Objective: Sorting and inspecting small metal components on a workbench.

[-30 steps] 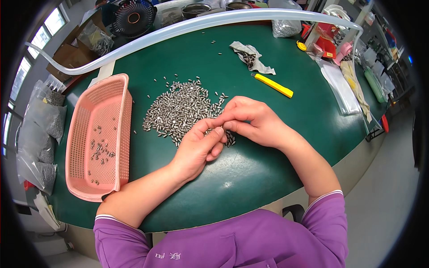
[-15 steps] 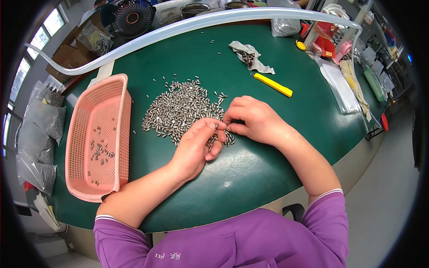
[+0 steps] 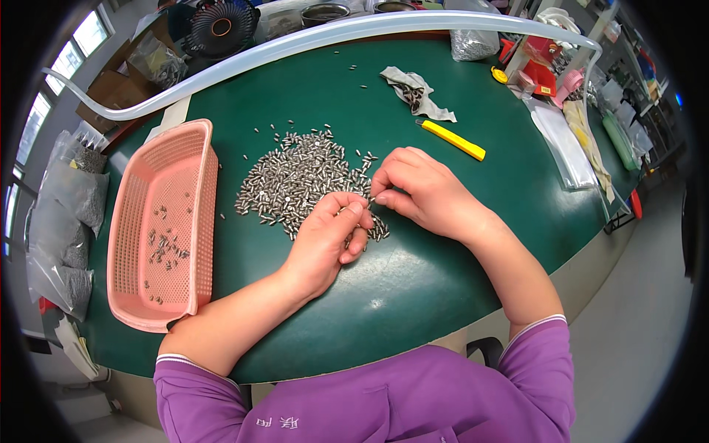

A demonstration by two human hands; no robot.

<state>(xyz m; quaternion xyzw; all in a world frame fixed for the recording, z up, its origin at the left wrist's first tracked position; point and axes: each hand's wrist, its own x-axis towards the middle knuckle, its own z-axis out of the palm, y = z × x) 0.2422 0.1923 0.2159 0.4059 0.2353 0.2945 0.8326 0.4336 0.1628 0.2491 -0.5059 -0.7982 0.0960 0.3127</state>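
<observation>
A heap of small silvery metal pins [image 3: 295,173] lies on the green tabletop [image 3: 413,295]. At the heap's near right edge my left hand [image 3: 329,229] is curled, thumb against forefinger, with some of the metal pieces showing by its fingers. Just right of it, my right hand [image 3: 425,188] pinches with thumb and forefinger, its tips close to the left fingertips. What sits in the right pinch is too small to make out. Left of the heap stands a pink plastic basket [image 3: 122,244] with several of the same pieces on its bottom.
A yellow utility knife [image 3: 452,140] and a crumpled white cloth [image 3: 441,113] with dark bits lie beyond my right hand. A pale tube [image 3: 295,48] arches along the far edge. Filled plastic bags [image 3: 81,199] stand at left, flat clear bags [image 3: 561,148] at right.
My right hand has shifted slightly up, its wrist a little higher. The left hand has closed slightly, and the piece that showed at its fingertips is less visible.
</observation>
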